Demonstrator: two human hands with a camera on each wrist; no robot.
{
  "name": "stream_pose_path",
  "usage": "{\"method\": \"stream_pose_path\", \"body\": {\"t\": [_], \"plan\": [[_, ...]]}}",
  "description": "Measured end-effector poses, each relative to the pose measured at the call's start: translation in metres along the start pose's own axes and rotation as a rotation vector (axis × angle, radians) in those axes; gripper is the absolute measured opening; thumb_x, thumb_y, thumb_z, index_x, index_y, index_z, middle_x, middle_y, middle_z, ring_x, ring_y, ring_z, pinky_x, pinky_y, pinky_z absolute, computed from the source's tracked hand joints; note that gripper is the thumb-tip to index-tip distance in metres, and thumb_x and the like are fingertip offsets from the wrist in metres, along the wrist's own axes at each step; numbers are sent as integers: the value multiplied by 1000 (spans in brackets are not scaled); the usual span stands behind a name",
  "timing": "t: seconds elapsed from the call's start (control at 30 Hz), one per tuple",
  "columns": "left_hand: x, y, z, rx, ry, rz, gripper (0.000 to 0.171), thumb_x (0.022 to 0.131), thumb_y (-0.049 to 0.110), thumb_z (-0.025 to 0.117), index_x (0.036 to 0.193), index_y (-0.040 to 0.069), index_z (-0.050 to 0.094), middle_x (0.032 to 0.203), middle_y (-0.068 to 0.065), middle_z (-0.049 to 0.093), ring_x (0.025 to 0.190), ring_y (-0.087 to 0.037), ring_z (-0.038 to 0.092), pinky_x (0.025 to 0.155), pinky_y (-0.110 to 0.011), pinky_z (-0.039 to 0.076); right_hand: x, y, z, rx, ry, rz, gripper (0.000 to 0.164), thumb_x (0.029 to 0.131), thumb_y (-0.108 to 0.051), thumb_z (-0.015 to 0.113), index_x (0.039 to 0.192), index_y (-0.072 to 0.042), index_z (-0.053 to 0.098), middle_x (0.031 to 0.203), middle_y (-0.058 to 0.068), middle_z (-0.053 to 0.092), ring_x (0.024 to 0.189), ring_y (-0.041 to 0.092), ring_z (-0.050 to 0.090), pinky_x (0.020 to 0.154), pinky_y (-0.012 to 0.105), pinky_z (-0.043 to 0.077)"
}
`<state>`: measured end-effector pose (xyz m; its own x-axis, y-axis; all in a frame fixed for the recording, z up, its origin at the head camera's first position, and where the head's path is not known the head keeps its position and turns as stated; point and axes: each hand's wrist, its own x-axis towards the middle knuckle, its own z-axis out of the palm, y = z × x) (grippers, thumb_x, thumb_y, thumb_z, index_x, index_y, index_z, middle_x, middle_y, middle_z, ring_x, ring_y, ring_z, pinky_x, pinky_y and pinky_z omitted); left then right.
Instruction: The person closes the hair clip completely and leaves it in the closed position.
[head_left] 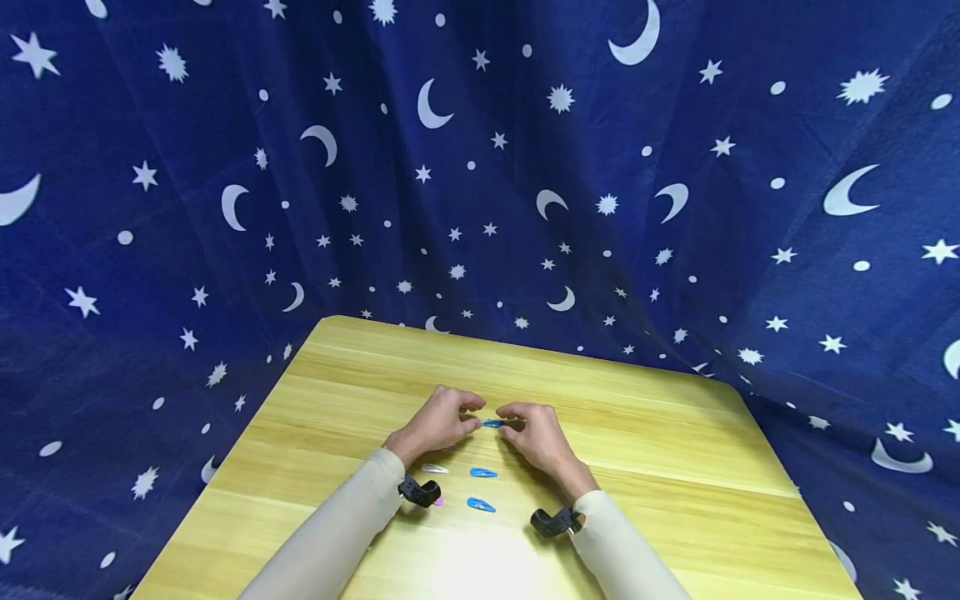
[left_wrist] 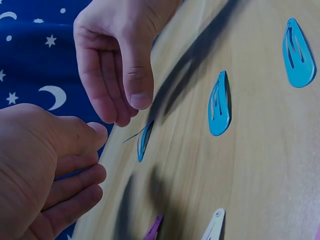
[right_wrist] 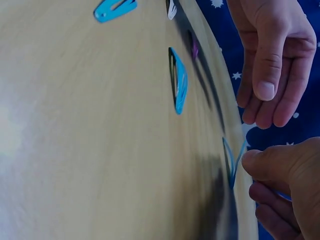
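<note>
A blue snap hair clip (head_left: 491,423) lies between the two hands on the table, its thin arm sprung apart from its body, as the left wrist view shows of the same clip (left_wrist: 143,142). My left hand (head_left: 442,417) hovers at its left side with bent, relaxed fingers and nothing in them. On the other side is my right hand (head_left: 536,432), its thumb and fingers apart and close to the clip. In the right wrist view the right thumb (right_wrist: 252,159) overlaps the region right beside the clip (right_wrist: 231,167).
Nearer the body lie two more blue hair clips (head_left: 483,472) (head_left: 481,505). Left of them are a white clip (head_left: 435,468), a purple clip (left_wrist: 154,229) and a pink one (head_left: 438,501), partly hidden by the left arm. A starry blue curtain (head_left: 510,183) hangs behind the wooden table (head_left: 637,433).
</note>
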<state>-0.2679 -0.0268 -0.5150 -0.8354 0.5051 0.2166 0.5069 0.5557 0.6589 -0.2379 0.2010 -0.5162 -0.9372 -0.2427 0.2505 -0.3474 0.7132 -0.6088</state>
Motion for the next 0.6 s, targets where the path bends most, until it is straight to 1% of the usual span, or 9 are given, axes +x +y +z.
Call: {"method": "stream_pose_path", "body": {"t": [0.13,0.33,0.53,0.6], "plan": [[1,-1,4,-5,2,-4,32,96,9,84,127,3,80,124,-9,82,114,-25,79,101,-39,63,0,3,3,1,-3,14,25,89,-5,89,113,-10,85,105,3,85,96,18,81,89,41,66],[3,-3,10,-23,-12,-2,29,97,8,82,125,3,80,119,-10,83,110,-22,80,99,-37,63,0,7,8,-21,7,6,22,89,-5,89,110,-11,85,100,1,84,92,15,78,85,38,65],[5,-5,15,-22,-29,10,26,97,7,82,122,2,80,114,-9,84,106,-20,80,97,-35,63,1,8,12,-3,26,10,20,88,-2,88,106,-10,85,98,1,85,94,18,79,87,41,65],[5,-6,17,-18,-31,17,25,96,7,83,121,2,81,113,-9,84,106,-20,80,96,-34,63,2,8,13,3,33,12,19,88,-2,88,104,-10,86,98,1,84,94,18,79,88,41,65]]}}
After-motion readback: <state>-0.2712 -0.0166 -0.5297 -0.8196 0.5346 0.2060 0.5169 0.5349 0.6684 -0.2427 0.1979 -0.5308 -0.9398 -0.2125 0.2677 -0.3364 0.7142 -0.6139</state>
